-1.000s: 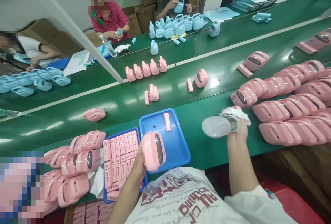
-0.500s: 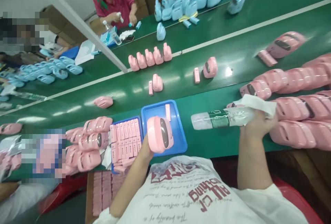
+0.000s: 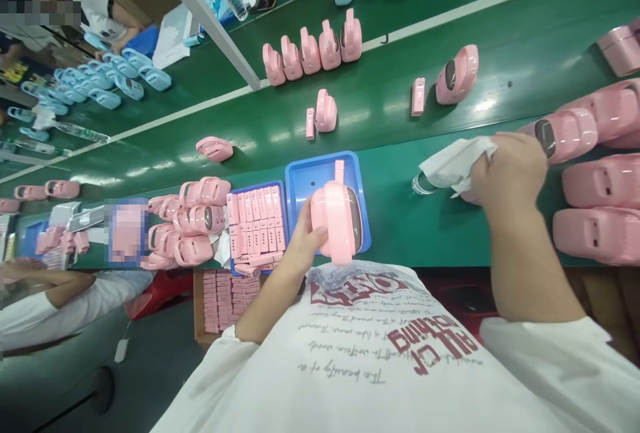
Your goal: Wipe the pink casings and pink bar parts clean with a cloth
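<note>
My left hand (image 3: 303, 240) is closed around a pink toy device (image 3: 337, 220) with a dark oval screen, held just above the near edge of a blue tray (image 3: 307, 183). My right hand (image 3: 510, 170) is closed on a clear plastic bottle (image 3: 424, 184) and a crumpled white cloth (image 3: 457, 161), low over the green table. Only the bottle's end shows beyond the cloth. A small pink panel (image 3: 339, 170) lies in the blue tray.
A second blue tray (image 3: 255, 220) holds several pink panels. Pink devices are stacked at the right (image 3: 595, 183) and left (image 3: 193, 220). More stand on the green conveyor (image 3: 315, 50). Blue devices (image 3: 100, 80) and other workers sit across; a person's arm (image 3: 60, 286) rests at my left.
The view has tilted down. My right hand brought the bottle and cloth down to the table; the bottle is now mostly hidden. My left hand still holds the pink device.
</note>
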### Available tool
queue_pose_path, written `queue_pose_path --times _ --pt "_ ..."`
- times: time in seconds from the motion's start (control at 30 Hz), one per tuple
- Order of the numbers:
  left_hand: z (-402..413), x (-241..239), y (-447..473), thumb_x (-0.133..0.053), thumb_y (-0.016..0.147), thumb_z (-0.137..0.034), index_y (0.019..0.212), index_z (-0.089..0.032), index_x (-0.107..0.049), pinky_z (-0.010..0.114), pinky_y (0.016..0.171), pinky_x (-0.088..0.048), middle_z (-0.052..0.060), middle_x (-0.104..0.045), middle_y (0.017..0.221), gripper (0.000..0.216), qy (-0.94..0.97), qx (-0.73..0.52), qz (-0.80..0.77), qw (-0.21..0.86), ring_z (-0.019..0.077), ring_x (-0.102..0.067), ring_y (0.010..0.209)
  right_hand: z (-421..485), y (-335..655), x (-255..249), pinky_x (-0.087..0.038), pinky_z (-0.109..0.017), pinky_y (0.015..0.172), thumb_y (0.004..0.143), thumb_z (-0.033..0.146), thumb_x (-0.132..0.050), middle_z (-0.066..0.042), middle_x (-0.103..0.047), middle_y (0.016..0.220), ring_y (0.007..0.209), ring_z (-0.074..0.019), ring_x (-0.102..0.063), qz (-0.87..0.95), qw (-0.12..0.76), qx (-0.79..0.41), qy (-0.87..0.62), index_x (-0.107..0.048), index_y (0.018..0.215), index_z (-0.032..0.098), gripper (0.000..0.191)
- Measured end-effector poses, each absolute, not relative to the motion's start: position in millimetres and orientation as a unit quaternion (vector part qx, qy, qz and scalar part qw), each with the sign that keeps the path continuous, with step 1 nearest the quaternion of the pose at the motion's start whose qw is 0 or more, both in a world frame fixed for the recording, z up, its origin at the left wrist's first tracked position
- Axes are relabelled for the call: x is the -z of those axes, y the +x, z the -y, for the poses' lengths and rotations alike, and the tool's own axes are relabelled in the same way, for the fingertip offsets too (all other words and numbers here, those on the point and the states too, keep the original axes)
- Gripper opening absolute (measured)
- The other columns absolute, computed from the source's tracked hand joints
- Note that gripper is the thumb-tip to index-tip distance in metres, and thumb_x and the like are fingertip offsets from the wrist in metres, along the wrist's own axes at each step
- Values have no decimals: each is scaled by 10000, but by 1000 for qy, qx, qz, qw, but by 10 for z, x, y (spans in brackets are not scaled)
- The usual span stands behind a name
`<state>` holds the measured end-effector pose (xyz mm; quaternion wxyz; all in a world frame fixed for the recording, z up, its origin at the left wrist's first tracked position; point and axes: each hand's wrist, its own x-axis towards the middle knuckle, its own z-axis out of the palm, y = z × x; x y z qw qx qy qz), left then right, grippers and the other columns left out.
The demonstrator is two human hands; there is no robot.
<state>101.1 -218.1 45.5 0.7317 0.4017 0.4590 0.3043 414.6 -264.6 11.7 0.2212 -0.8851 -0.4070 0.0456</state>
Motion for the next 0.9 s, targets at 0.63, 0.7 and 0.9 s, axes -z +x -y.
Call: queue_pose_path --times 0.63,0.7,0.9 --pt "2500 -539 1114 -587 777 -600 1348 -255 -390 355 1012 -380 94 -498 1327 696 532 -353 -438 633 259 -421 1270 3024 2369 -115 -497 -388 940 938 498 -276 -96 -673 1079 1031 -237 -629 522 620 -296 -506 -547 1256 216 504" --pt "2508 -556 1119 -535 797 -627 1349 -246 -384 361 1009 -385 100 -495 1328 687 529 -347 -450 631 259 -446 1248 3143 2364 29 -482 -414 974 911 494 -350 -99 -652 1135 1100 -260 -602 591 612 -243 -466 -519 1284 244 480" --pt "2504 -625 1188 -579 748 -653 1327 -215 -405 343 1024 -370 111 -529 1299 746 547 -324 -439 635 255 -478 1221 3037 2491 143 -494 -456 955 894 596 -283 -101 -625 1161 1122 -287 -587 588 609 -257 -466 -493 1297 261 564"
